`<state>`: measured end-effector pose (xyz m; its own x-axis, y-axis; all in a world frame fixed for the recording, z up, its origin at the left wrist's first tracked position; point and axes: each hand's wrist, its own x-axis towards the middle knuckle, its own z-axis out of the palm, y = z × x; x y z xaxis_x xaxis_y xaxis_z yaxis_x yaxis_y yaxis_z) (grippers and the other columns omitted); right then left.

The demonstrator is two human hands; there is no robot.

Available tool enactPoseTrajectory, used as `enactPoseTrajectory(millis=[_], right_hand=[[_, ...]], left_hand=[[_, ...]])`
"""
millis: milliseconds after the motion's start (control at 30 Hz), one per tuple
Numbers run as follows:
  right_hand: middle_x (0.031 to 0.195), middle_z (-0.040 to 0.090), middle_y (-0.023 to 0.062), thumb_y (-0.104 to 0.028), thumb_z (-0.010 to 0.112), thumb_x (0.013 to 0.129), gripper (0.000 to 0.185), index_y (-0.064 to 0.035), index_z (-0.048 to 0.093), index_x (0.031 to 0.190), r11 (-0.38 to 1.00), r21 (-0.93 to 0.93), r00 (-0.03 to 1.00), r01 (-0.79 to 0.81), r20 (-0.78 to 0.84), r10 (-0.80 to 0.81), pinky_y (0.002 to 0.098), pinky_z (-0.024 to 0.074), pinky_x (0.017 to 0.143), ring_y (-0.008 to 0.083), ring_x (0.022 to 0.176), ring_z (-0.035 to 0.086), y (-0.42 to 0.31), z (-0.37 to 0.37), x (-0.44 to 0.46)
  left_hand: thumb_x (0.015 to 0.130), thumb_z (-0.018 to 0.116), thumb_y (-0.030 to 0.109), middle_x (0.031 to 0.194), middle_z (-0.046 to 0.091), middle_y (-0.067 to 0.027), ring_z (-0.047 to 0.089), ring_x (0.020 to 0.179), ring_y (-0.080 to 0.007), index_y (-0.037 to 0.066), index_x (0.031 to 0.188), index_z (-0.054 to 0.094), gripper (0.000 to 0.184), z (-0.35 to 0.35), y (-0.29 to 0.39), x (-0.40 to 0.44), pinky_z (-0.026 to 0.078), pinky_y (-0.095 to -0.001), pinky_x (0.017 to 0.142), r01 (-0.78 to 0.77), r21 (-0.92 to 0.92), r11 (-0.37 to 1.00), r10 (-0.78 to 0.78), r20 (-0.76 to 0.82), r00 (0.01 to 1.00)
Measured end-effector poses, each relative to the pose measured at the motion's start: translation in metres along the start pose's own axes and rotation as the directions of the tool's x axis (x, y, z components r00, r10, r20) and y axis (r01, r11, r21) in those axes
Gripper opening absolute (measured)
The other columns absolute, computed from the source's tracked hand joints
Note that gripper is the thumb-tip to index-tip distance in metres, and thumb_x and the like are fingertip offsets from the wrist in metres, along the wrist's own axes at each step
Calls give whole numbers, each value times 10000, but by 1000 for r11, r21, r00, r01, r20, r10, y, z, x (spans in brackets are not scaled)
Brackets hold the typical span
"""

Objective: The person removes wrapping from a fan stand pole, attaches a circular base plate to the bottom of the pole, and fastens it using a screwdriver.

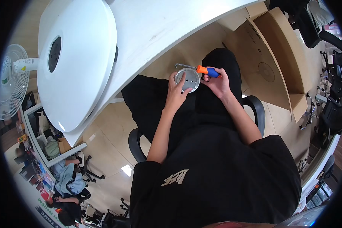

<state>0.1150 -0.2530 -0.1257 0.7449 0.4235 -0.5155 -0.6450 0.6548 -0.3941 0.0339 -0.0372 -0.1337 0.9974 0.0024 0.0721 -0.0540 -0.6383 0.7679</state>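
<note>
Above my lap, my left hand (175,92) grips a round, shallow metal part (192,79) by its rim, with several small holes showing in its face. My right hand (219,84) holds a screwdriver-like tool (212,72) by its blue and orange handle. The tool's thin metal shaft points left, past the upper edge of the round part, and its tip looks bent. Whether the shaft touches the rim I cannot tell.
A white table (148,28) curves across the top, bearing a large white disc (83,57) with a dark centre. An open cardboard box (271,72) stands at the right. A white fan (17,81) is at the left. People sit at lower left; office chairs line the right.
</note>
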Motion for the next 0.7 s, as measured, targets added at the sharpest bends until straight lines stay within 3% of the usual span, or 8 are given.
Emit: enactPoseTrajectory(millis=[233,300,500,600,700], right_hand=[[870,631,118,-299,551,915,366,-16,615,1140,1000,-16,1000,-1,-3,1,519,417,1060,219,826,621,1,-2,1],[853,627,105,-304,559,914,355,-27,628,1125,999,-32,1000,2,-4,-2,567,370,1117,216,833,619,1,-2,1],[862,628,105,-310,558,914,360,-28,628,1127,999,-45,1000,2,24,-1,573,365,1119,216,830,618,1,-5,2],[877,627,128,-291,551,917,375,-8,598,1158,1000,-4,1000,-4,8,4,477,452,1015,237,822,619,1,-4,1],[879,625,129,-291,552,918,374,-7,598,1156,1000,-11,1000,-7,5,7,485,447,1028,234,823,619,1,-3,1]], left_hand=[[811,790,115,1449,369,-232,423,1340,-435,140,1427,572,654,-5,-5,0,389,-469,1115,-29,-88,996,33,42,999],[823,783,139,1449,369,-232,417,1344,-439,147,1425,575,637,-6,0,-1,386,-471,1118,-38,-80,996,39,8,999],[833,778,180,1474,350,-248,393,1366,-450,151,1403,597,598,6,0,-3,369,-485,1132,-58,7,998,59,-25,998],[834,772,170,1488,336,-259,377,1379,-454,151,1393,607,583,5,-3,-3,355,-491,1143,-76,20,997,76,-6,997],[832,760,140,1496,325,-263,373,1380,-463,159,1393,606,582,3,-1,-3,357,-501,1146,-80,17,997,80,-1,997]])
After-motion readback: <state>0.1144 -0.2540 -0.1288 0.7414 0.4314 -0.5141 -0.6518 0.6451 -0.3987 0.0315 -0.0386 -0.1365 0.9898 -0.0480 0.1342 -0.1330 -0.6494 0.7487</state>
